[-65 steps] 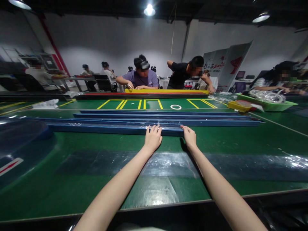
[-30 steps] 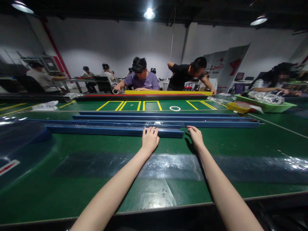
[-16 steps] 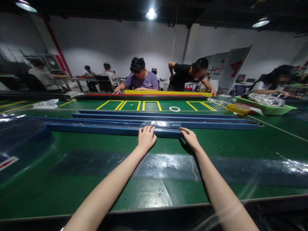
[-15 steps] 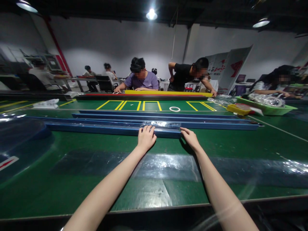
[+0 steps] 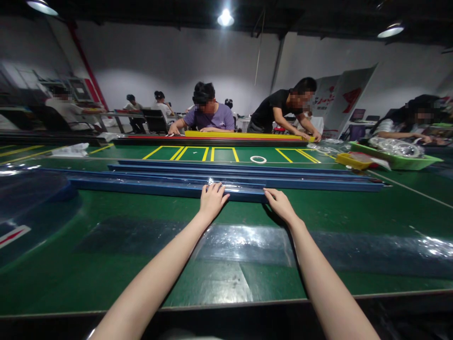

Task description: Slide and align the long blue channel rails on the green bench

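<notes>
A long blue channel strip (image 5: 148, 188) lies across the green table in front of me, with shiny clear film along its top. My left hand (image 5: 213, 198) rests on the strip near its right end, fingers spread over the upper face and thumb out to the right. At the strip's right end, my right hand (image 5: 279, 202) has its fingertips closed on the corner. What lies under my left fingertips is hidden. Directly behind, more blue strips (image 5: 329, 183) lie parallel to this one.
Clear film (image 5: 244, 241) lies on the green table (image 5: 159, 278) near me. Farther back are a white ring (image 5: 258, 159), a yellow tray (image 5: 352, 161) and a green tray (image 5: 406, 162) with clear coils. Across the table, two people work beside yellow strips (image 5: 244, 135).
My left hand has shifted slightly left along the strip; my right hand stays at its end. Across the table, the person in black has brought a second hand to the yellow strip.
</notes>
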